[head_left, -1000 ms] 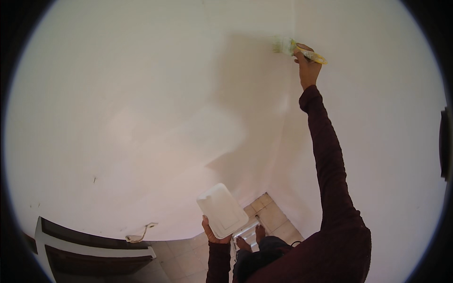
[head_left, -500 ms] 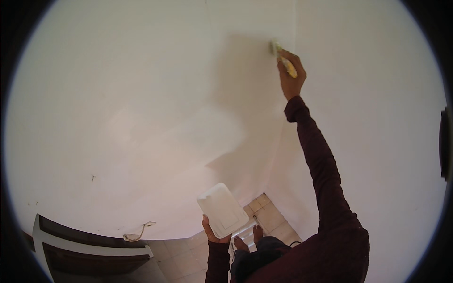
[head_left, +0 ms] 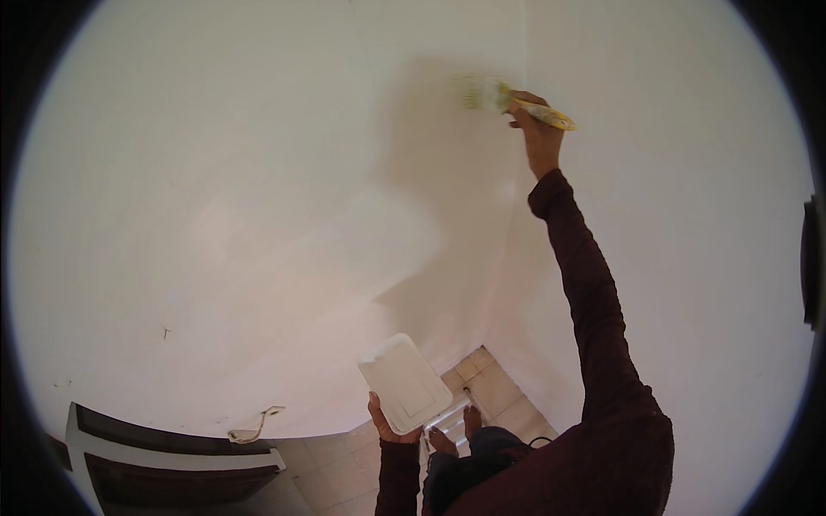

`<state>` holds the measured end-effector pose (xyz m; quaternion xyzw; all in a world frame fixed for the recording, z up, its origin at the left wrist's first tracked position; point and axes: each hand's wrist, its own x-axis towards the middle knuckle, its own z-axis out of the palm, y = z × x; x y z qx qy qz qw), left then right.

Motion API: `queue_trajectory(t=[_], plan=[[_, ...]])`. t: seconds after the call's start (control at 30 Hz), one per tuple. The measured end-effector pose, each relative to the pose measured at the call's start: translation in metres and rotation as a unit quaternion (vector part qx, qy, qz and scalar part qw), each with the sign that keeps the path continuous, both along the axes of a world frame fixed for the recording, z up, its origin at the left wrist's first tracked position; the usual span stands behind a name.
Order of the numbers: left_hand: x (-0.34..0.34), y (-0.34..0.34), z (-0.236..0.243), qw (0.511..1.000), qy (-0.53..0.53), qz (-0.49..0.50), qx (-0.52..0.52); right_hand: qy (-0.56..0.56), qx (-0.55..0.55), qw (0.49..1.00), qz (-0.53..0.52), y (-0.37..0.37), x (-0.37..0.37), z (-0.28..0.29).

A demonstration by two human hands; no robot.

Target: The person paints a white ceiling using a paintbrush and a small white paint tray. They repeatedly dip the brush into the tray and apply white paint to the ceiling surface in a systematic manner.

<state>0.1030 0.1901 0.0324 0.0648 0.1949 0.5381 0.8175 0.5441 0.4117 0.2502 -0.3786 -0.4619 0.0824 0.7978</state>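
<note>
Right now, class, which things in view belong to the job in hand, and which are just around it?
Job in hand:
- yellow-handled paintbrush with pale bristles, in the right hand
- shallow white rectangular tray, in the left hand
- smooth off-white wall, behind the brush

Just around:
- dark-brown fixture with white framing, lower left
- thin off-white cord-like piece, near it

Yellow-handled paintbrush (head_left: 504, 96) — blurred bristles (head_left: 479, 92) pointing left; pale rectangular tray (head_left: 406, 383) — held well below.

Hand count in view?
2. Right hand: upper part, right of centre, holding a paintbrush near the wall. Left hand: bottom, near centre, holding a pale tray. No others show.
</note>
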Motion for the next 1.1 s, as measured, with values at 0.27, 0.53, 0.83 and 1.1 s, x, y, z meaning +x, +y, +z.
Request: queue_trajectory(t=[0.27,0.53,0.83,1.1], plan=[[-0.004,-0.001,-0.004,1.0,0.004,-0.003,0.004,0.013,-0.009,0.984,-0.18,0.01,0.052,-0.005],[0.0,-0.001,0.002,1.0,0.012,0.002,0.006,-0.041,0.053,0.966,-0.249,0.009,0.035,-0.009],[-0.002,-0.006,-0.003,1.0,-0.012,0.007,-0.003,-0.063,0.037,0.982,-0.174,-0.001,0.002,-0.017],[-0.001,-0.005,-0.009,1.0,-0.015,0.001,-0.005,-0.139,0.032,0.958,-0.251,0.015,0.003,-0.011]])
